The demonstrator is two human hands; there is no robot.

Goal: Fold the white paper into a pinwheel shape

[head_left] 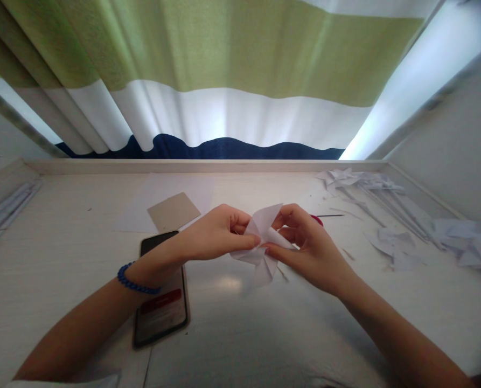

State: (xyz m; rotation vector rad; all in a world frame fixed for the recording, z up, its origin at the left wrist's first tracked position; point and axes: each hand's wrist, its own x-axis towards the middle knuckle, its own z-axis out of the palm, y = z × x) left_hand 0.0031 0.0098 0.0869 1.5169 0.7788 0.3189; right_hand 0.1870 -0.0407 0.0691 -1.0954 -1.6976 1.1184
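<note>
Both hands meet over the middle of the white desk (264, 334) on a folded white paper pinwheel (262, 245). My left hand (216, 234) pinches its left side with thumb and fingers, a blue bead bracelet (137, 283) on that wrist. My right hand (305, 242) pinches the centre and right flaps from the other side. The paper is lifted slightly off the desk, its lower flaps hanging down.
A phone (161, 307) lies under my left forearm. A tan card (173, 211) rests on a white sheet (200, 188) behind it. Finished paper pinwheels on sticks (365, 188) and paper scraps (397, 248) crowd the right side. A striped curtain (224, 70) hangs behind.
</note>
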